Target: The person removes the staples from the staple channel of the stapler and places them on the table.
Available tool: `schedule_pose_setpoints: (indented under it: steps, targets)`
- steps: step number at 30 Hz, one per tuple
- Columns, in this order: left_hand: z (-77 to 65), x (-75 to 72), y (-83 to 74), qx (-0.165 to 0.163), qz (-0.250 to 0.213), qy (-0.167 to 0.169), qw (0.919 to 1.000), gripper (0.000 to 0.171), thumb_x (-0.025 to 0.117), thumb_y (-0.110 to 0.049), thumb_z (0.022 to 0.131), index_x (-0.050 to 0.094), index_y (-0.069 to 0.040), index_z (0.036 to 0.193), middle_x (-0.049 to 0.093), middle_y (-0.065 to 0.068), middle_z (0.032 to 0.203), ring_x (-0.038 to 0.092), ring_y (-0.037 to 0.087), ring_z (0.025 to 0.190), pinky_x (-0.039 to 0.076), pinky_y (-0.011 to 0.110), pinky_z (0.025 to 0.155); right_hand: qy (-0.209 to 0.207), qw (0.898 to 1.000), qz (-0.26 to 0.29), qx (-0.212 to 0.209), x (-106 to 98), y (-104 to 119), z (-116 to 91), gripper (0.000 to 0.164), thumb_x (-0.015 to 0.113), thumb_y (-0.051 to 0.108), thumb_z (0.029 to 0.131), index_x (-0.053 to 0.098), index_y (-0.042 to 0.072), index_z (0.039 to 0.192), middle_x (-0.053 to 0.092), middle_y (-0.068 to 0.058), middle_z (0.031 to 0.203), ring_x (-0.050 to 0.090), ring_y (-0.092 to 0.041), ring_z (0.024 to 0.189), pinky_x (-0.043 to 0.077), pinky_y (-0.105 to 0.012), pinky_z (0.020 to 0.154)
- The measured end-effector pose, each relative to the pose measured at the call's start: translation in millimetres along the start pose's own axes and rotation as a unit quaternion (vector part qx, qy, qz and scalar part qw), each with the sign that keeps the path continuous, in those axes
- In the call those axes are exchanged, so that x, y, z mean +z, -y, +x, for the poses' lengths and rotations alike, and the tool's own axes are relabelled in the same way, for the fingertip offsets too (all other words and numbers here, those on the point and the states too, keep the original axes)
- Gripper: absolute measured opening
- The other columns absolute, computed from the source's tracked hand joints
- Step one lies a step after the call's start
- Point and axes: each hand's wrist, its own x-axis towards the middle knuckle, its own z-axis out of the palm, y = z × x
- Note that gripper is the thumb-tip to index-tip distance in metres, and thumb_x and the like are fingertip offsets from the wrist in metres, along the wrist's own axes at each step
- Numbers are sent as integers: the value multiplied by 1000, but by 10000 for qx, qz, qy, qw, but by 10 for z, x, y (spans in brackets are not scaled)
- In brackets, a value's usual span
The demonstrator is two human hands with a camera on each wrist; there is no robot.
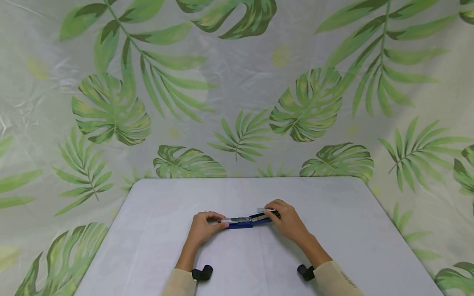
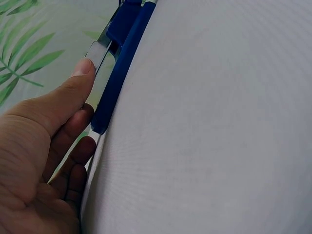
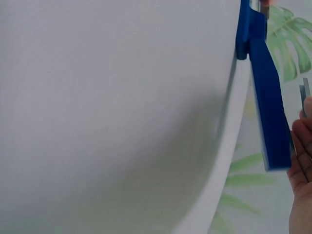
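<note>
A blue stapler lies opened out wide on the table, its metal staple channel facing up. My left hand pinches the channel end between thumb and fingers; the left wrist view shows the thumb on the metal and the blue base beside the fingers. My right hand is at the raised top arm of the stapler. Between its thumb and fingertips it pinches a small silver strip of staples, which sticks out to the left above the arm. In the right wrist view, the strip stands apart from the blue arm.
The white-covered table has rounded far corners. A leaf-patterned curtain hangs right behind its far edge. Each wrist wears a small black camera.
</note>
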Motion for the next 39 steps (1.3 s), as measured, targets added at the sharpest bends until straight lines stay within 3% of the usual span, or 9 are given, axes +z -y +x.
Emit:
schedule_pose_setpoints:
  steps: [31, 39]
  targets:
    - [-11, -10, 2, -11, 41, -23, 10000, 22, 91, -42, 77, 82, -30, 93, 76, -12, 90, 69, 9, 92, 54, 37, 89, -400, 9986, -342, 107, -519, -382, -242, 19, 73, 19, 97, 76, 10, 114, 71, -2, 115, 70, -27, 110, 57, -47, 90]
    - [-8, -2, 9, -2, 53, -1, 10000, 24, 91, -43, 76, 82, -29, 93, 76, -13, 90, 69, 8, 92, 54, 36, 88, -369, 9976, -426, 397, -592, -510, -324, 19, 72, 19, 98, 76, 9, 115, 72, -4, 115, 69, -29, 111, 56, -50, 92]
